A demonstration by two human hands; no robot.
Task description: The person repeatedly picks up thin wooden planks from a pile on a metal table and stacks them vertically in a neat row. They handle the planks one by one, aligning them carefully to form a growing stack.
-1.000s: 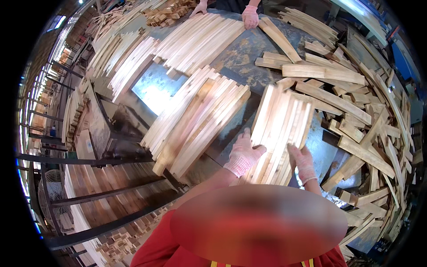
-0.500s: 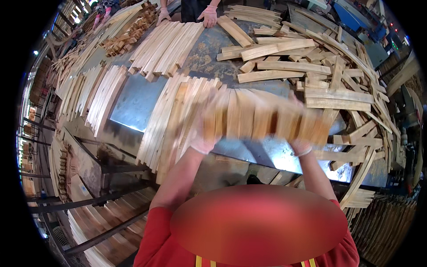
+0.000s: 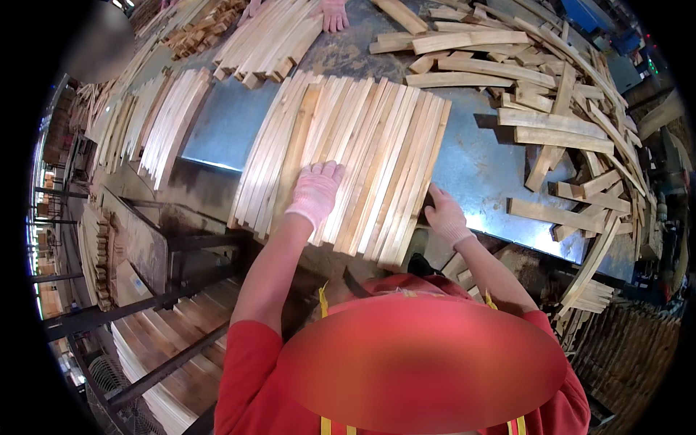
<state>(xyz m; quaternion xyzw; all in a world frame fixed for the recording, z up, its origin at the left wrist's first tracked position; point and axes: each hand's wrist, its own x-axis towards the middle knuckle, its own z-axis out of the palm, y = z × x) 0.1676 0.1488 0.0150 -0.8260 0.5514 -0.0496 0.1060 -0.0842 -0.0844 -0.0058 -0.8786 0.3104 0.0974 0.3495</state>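
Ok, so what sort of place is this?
Probably a woodworking shop or lumber mill: sawn wooden strips lie side by side in a broad row on a shiny worktable, with a heap of loose cut boards on the right.

wearer's 2 hands [image 3: 317, 192], co-worker's 2 hands [image 3: 334, 14], 1 fan [image 3: 116, 391], over 10 wooden strips [image 3: 384, 159]

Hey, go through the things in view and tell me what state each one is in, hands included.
Left hand: gloved, open, palm down on the strips
Right hand: gloved, at the row's right edge, contact unclear
Near row of wooden strips: laid side by side, ends uneven
Offcut pile: loose, heaped crosswise
Co-worker's hand: gloved, beside the far row
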